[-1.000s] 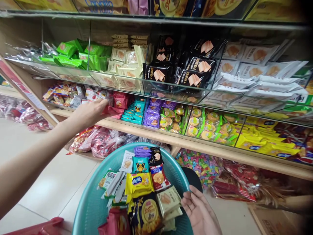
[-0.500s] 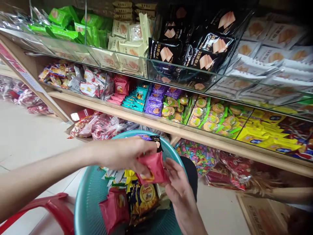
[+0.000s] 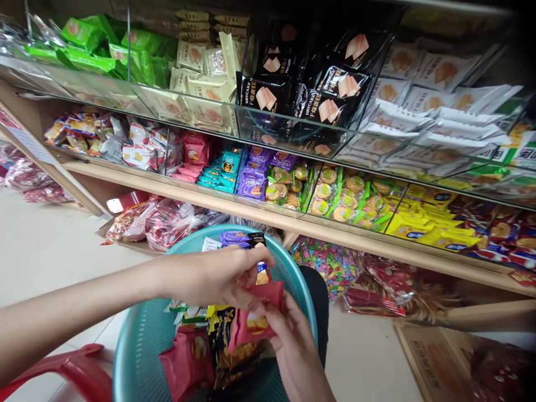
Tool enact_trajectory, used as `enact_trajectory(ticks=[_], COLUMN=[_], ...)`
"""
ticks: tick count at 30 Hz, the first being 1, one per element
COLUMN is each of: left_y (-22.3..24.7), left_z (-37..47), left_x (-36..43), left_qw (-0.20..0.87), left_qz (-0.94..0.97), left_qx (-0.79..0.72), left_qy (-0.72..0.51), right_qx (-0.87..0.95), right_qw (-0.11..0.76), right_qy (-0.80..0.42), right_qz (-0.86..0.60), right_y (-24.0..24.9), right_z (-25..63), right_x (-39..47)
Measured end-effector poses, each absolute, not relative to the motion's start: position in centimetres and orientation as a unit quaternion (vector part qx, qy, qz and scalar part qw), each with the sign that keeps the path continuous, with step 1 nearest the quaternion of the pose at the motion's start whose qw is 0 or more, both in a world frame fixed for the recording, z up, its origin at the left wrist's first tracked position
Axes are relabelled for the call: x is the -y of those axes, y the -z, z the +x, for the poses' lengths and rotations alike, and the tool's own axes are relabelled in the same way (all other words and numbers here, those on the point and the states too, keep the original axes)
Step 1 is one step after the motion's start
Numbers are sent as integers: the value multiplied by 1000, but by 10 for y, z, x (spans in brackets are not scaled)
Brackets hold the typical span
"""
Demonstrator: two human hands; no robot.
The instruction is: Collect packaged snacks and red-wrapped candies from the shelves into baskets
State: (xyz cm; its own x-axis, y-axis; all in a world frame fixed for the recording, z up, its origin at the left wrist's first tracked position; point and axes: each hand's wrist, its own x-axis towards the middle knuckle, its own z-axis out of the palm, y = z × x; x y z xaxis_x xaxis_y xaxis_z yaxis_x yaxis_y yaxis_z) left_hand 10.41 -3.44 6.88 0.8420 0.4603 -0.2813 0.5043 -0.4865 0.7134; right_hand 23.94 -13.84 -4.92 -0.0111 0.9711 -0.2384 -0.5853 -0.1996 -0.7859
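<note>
Over the teal basket (image 3: 134, 340) I hold a pink-red snack packet (image 3: 253, 326) with both hands. My left hand (image 3: 209, 276) reaches in from the left, its thumb and fingers closed on the packet's upper left side. My right hand (image 3: 295, 346) comes up from below and grips the packet's right side, thumb across its front. More pink-red packets (image 3: 188, 360) lie in the basket just below my left hand. Dark blue and yellow packets (image 3: 221, 329) are partly covered by the held one. Purple packets (image 3: 234, 239) lie near the far rim.
Glass-fronted shelves stand ahead, stocked with black dry cake packets (image 3: 263, 97), white packets (image 3: 444, 72), green packets (image 3: 86, 33) and yellow packets (image 3: 422, 223). Red plastic furniture (image 3: 79, 368) is at lower left. A cardboard box (image 3: 431, 357) sits on the floor at right.
The pink-red packet has tilted and dropped slightly lower. My right fingers, spread at its side before, now close round it with the thumb across. The whole view has shifted a little.
</note>
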Motion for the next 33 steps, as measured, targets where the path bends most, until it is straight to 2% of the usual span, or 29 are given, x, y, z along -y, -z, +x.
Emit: enact_trajectory(ticks=[4, 6, 8, 12, 16, 24, 29, 33], left_y=[-66, -63, -59, -47, -28, -13, -18, -21], left_z=[92, 87, 83, 82, 75, 66, 67, 69], left_x=[30, 34, 43, 64, 70, 64, 66, 65], left_qw=[422, 336, 204, -39, -151, -186, -126, -22], left_qz=[847, 870, 907, 970, 962, 954, 976, 987], left_qx=[-315, -336, -320, -121, 50, 81, 34, -2], left_qy=[-70, -130, -183, -206, -220, -219, -173, -157], right_qx=[179, 169, 173, 182, 181, 153, 169, 165], right_qw=[605, 616, 622, 623, 609, 604, 612, 612], right_qy=[-659, -652, -650, -662, -678, -665, -659, -663], right_qz=[-410, -408, -401, -376, -370, -412, -404, -398], right_y=[44, 42, 41, 37, 39, 51, 47, 42], right_z=[239, 238, 236, 233, 230, 226, 224, 222], right_x=[137, 135, 133, 131, 132, 136, 135, 135])
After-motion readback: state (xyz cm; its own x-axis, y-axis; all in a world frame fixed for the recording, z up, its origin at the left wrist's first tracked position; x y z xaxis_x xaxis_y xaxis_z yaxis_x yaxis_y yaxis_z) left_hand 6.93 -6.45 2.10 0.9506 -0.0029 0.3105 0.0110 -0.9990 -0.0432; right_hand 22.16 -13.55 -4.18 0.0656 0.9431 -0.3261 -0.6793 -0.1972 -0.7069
